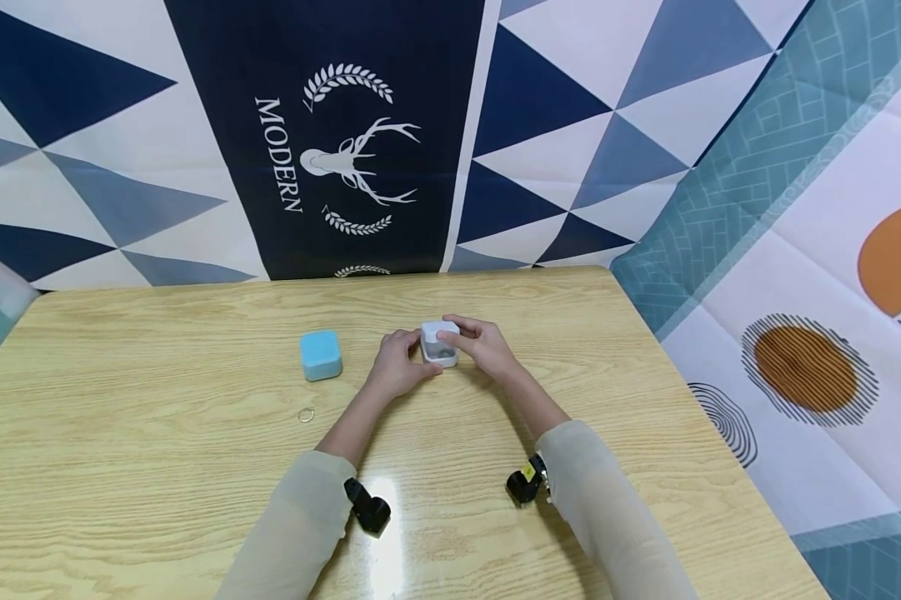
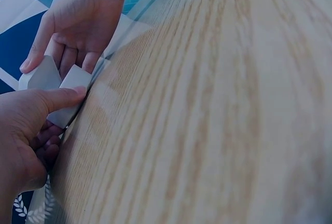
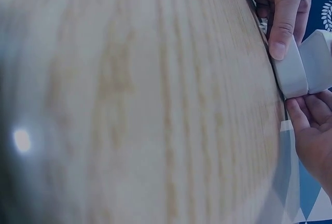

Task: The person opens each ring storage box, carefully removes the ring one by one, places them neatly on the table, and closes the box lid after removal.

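Note:
A small white ring box stands at the table's far middle, its lid raised at an angle from its base and its grey inside showing. My left hand grips the base from the left, thumb across the front. From the right, my right hand pinches the tilted lid between thumb and fingers. In the right wrist view, the right hand's other fingers lie close beside the base. A thin ring lies on the table left of my left forearm.
Left of my left hand sits a light blue rounded box. The wood-grained table ends just beyond the white box, against a patterned cloth backdrop. Black cameras are worn at both wrists.

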The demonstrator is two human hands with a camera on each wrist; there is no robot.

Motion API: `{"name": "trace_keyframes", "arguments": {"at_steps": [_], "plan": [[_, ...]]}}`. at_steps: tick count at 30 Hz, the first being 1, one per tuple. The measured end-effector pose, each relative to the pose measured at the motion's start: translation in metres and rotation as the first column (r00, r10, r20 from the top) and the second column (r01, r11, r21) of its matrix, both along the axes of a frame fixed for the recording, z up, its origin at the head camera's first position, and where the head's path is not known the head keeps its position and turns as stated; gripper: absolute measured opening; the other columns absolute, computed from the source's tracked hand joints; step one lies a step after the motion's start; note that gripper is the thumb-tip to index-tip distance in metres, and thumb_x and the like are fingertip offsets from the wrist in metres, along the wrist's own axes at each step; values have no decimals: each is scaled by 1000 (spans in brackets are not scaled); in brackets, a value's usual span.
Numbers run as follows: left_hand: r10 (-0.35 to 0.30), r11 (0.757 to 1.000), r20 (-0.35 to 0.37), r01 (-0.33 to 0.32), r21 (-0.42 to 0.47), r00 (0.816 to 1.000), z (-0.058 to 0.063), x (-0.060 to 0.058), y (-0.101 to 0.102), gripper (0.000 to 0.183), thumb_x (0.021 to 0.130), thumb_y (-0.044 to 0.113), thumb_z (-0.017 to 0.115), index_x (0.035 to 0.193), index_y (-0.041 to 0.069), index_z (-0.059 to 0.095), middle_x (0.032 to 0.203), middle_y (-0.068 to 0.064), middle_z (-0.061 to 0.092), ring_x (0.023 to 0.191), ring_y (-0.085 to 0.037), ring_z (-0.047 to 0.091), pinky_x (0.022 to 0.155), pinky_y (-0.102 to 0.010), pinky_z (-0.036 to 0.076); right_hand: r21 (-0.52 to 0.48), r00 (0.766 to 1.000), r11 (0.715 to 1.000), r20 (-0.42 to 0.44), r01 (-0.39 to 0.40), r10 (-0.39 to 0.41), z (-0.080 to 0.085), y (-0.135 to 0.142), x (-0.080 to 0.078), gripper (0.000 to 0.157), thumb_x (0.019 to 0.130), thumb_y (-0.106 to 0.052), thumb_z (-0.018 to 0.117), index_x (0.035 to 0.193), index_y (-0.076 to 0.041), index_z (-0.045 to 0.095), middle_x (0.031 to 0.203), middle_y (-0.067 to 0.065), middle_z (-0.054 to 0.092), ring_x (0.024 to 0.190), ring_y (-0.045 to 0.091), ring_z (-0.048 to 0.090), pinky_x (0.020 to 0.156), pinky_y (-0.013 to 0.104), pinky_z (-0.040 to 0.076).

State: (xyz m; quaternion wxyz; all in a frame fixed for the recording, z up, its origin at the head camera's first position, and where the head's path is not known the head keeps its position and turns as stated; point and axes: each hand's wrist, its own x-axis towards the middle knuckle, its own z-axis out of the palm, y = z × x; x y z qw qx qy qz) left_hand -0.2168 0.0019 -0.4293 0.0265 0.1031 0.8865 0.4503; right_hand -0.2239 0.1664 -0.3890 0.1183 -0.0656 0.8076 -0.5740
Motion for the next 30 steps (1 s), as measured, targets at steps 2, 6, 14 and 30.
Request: {"name": "trace_keyframes", "arguments": {"at_steps": [2, 6, 14, 30], "plan": [[0, 1000, -4, 0, -1, 1000, 0, 0, 0, 66, 68, 29, 75, 125, 6, 50, 116, -11, 54, 107, -25, 42, 92, -38, 37, 0, 1000, 1000, 2, 2, -2, 0, 0, 0, 52, 82, -28, 61, 126, -3, 47, 128, 11, 50, 116, 22, 49, 97, 36, 38], [1, 1000, -6, -1, -2, 1000, 0, 0, 0, 66, 68, 29, 75, 125, 5, 50, 116, -11, 54, 106, -25, 42, 92, -37, 37, -2, 1000, 1000, 4, 2, -2, 1, -1, 0, 52, 83, -28, 61, 126, -2, 47, 127, 12, 51, 116, 21, 49, 97, 37, 38], [0, 1000, -3, 0, 0, 1000, 0, 0, 0, 67, 68, 30, 75, 125, 5, 49, 116, -11, 54, 106, -25, 42, 93, -37, 37, -5, 1000, 1000, 10, 1, -1, 1, -1, -1, 53, 83, -29, 61, 126, -1, 47, 127, 12, 51, 116, 21, 49, 98, 37, 37], [-1, 1000, 2, 1, -14, 1000, 0, 0, 0, 68, 69, 31, 75, 126, 5, 48, 116, -11, 54, 105, -24, 42, 92, -37, 38, -21, 999, 1000, 39, 20, -19, -14, 4, -12, 53, 79, -33, 64, 124, -6, 51, 127, 8, 51, 116, 19, 49, 98, 36, 37]]}}
